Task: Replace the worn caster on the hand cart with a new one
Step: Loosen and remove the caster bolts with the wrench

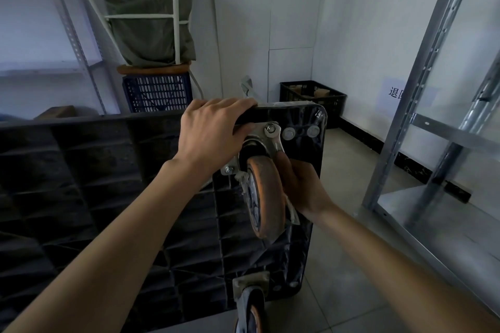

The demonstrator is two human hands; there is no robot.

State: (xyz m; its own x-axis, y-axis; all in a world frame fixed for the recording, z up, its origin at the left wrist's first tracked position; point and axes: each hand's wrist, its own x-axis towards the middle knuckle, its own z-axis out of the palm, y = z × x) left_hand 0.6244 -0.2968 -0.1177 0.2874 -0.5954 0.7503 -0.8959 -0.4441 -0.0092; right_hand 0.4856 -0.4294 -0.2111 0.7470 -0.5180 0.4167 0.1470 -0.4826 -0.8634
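Left hand [213, 130] gripping hand cart [316, 170] edge; right hand [300, 184] apparently clasping wrench [277, 143]. Worn caster [266, 197] rigid, heavy; take by wheel.

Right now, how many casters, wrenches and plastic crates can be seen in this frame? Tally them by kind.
Casters: 2, the upper caster between the hands and the lower caster at the bottom edge
Wrenches: 1, the wrench on the top bolt, held by the right hand
Plastic crates: 2, the blue crate and the black crate
Total: 5
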